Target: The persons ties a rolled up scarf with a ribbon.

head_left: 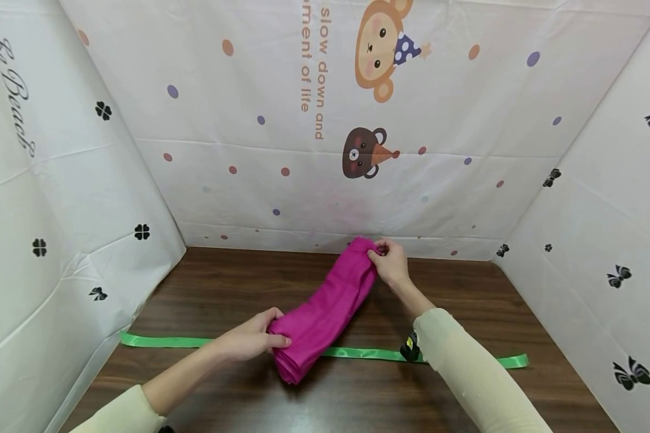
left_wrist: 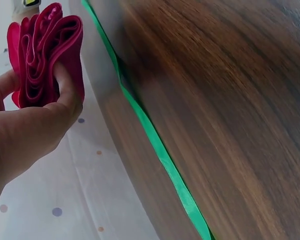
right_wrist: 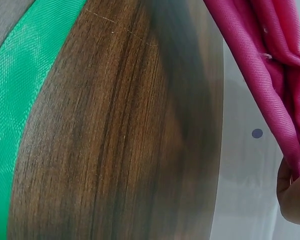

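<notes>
Head view. A folded magenta cloth [head_left: 325, 310] is held above the middle of the desk [head_left: 222, 288] — the left hand [head_left: 251, 338] grips its near end, thumb curled over the folds, while the right hand [head_left: 391, 262] pinches the far end toward the desk's back edge. A green ribbon [head_left: 162, 341] lies flat across the desk parallel to the front edge, passing under the cloth. To do this well, both ends should stay evenly tensioned so the layers do not slip apart. Legible print on the backdrop [head_left: 303, 180] reads "slow down and" and "ment of life"; the left panel reads "the Beach".

Left wrist view. Fingers [left_wrist: 65, 95] are clamped round the bunched layers of the cloth [left_wrist: 45, 55]; the ribbon [left_wrist: 160, 155] runs along the wood.

Right wrist view. The cloth [right_wrist: 270, 65] hangs from a fingertip pinch at the frame's lower right corner — ribbon [right_wrist: 20, 110] at left.
</notes>
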Demonstrator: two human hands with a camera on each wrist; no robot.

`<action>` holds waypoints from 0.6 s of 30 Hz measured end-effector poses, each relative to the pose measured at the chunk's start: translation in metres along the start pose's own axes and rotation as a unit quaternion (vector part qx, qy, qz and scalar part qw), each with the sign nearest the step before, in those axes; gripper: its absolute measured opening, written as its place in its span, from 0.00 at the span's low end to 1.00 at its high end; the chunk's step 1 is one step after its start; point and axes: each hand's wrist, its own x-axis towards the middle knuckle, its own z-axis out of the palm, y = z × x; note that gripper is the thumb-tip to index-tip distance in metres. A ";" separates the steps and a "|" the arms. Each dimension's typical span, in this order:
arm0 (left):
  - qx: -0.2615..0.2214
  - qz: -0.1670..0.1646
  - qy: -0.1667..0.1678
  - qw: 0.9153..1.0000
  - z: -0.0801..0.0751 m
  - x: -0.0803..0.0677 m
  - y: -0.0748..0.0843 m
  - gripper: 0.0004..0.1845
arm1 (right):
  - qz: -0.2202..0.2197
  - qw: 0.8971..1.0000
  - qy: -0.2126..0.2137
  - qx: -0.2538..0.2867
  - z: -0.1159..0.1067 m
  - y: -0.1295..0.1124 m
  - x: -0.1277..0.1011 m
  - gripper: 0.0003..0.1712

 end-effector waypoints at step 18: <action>-0.031 -0.026 -0.013 0.999 0.025 -0.009 0.002 0.17 | -0.017 0.999 -0.030 -0.009 0.001 -0.002 -0.002 0.11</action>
